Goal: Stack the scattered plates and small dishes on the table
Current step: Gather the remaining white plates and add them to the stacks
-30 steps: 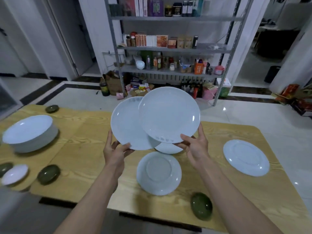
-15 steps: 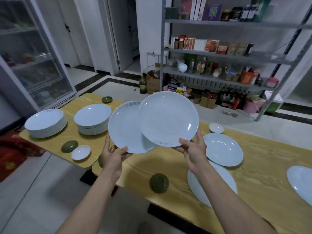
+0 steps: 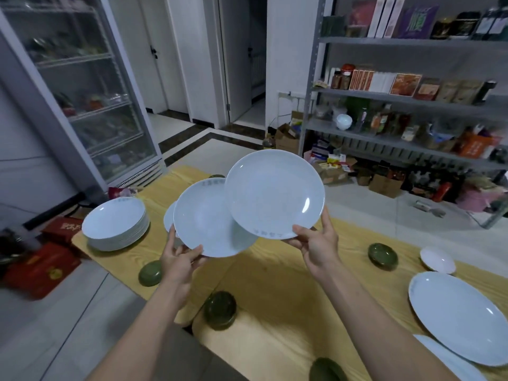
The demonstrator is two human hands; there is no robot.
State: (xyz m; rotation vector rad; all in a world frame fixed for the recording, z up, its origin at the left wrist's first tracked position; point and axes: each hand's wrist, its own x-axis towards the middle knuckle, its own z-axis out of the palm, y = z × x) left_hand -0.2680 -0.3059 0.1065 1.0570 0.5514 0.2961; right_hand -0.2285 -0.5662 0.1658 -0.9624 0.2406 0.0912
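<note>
Left hand [image 3: 178, 261]: closed on the near rim of a white plate [image 3: 209, 218], thumb on the upper face, fingers beneath; plate held tilted above the bench [image 3: 275, 298]. Faint grey lettering on its far rim, not legible.

Right hand [image 3: 319, 246]: closed on the near rim of a second white plate [image 3: 275, 193], thumb on top. This plate sits higher and overlaps the right edge of the first. Grey characters on the rim beside the thumb, too blurred to read.

Left of the left hand: a tall stack of white plates [image 3: 116, 222] on the bench, marking on the far rim unreadable. A further white plate edge [image 3: 169, 218] shows behind the left-hand plate.

Below the hands: dark green small dishes, one [image 3: 149, 273] just left of the left wrist, one [image 3: 220, 309] between the forearms, one [image 3: 327, 371] at the near edge.

Right of the right hand: a green dish [image 3: 382, 255], a small white dish [image 3: 437, 259], then a large white plate [image 3: 457, 316], all lying apart on the bench.

Beyond the hands: metal shelving [image 3: 398, 94] with boxed and jarred goods; labels unreadable.
</note>
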